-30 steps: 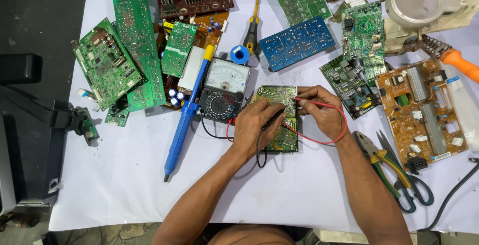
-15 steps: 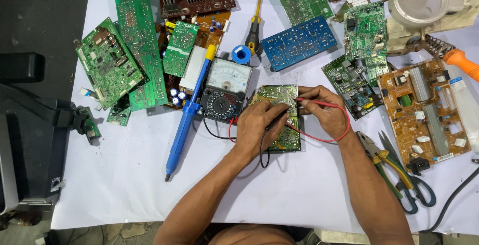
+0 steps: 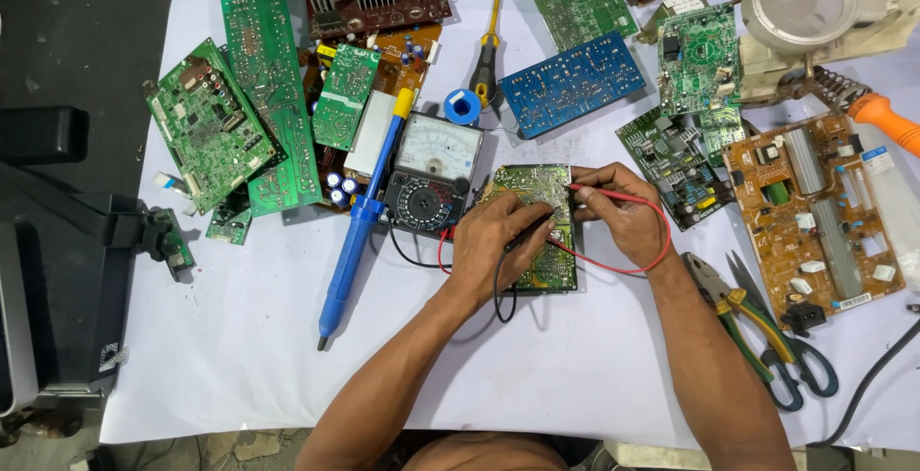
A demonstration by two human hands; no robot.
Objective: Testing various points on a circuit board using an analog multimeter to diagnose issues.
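Centre of frame: left hand (image 3: 498, 241) pinching black probe (image 3: 527, 233), right hand (image 3: 623, 212) pinching red probe (image 3: 599, 190), both tips on green circuit board (image 3: 541, 193). Likely risk: tip slipping across crowded solder joints, bridging neighbours; red lead (image 3: 652, 251) snagging, dragging analogue meter (image 3: 433, 172).

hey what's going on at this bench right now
A person is probing a green circuit board lying on the white table. The left hand holds a black probe on it, and the right hand holds a red probe. An analog multimeter sits just left of the board.
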